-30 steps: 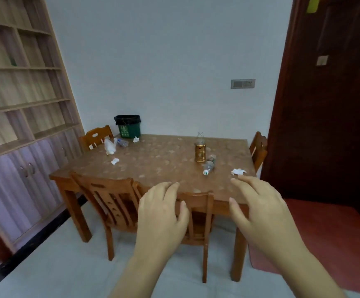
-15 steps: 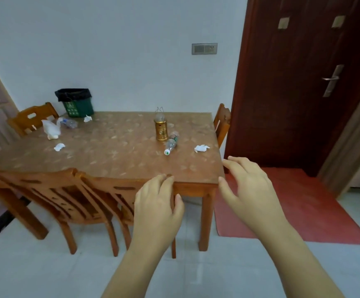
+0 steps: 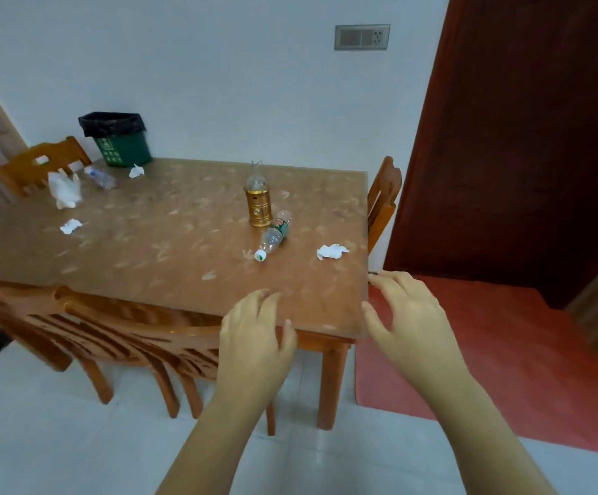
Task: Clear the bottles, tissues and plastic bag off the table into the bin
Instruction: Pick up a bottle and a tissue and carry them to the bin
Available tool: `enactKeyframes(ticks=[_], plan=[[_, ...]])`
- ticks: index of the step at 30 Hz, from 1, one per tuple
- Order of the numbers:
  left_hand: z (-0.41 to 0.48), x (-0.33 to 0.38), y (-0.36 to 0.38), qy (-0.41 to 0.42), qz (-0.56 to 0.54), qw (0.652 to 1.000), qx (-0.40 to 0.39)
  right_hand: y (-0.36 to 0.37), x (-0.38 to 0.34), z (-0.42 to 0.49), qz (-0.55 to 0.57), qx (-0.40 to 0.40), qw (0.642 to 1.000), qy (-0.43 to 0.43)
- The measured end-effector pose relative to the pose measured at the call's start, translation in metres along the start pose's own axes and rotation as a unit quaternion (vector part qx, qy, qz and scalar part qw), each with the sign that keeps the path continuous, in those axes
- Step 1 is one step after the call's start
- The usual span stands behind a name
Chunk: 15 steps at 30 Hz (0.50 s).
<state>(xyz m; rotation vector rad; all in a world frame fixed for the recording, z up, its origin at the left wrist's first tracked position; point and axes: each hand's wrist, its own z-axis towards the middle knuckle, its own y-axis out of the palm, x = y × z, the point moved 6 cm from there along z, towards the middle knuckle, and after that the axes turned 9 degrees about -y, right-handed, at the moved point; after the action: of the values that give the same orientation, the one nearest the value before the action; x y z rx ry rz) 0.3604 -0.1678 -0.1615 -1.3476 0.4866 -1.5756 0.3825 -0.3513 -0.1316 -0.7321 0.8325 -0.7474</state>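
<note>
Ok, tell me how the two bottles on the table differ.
The near bottle has a green label and white cap; the far bottle shows a blue cap, no green. The near one lies beside the lantern; the far one lies near the bin. Both are clear plastic, lying on their sides.

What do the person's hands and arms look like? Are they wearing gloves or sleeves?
No gloves and no sleeves. Both the left hand and the right hand are bare, and so are the forearms as far down as the picture shows. I see no rings, watch or bracelets. The fingernails look short and plain.
</note>
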Motion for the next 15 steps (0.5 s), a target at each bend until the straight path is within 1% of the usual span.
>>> enactKeyframes(ticks=[5, 11, 15], plan=[[0.048, -0.012, 0.038, -0.029, 0.007, 1.000, -0.007, 0.042, 0.029, 0.040, 0.012, -0.040, 0.999, -0.011], [0.121, -0.036, 0.091, -0.064, 0.000, 0.998, -0.022, 0.097, 0.054, 0.107, 0.031, -0.056, 0.998, -0.029], [0.178, -0.055, 0.116, -0.088, 0.019, 0.996, -0.028, 0.140, 0.068, 0.168, 0.025, -0.103, 0.993, -0.059]])
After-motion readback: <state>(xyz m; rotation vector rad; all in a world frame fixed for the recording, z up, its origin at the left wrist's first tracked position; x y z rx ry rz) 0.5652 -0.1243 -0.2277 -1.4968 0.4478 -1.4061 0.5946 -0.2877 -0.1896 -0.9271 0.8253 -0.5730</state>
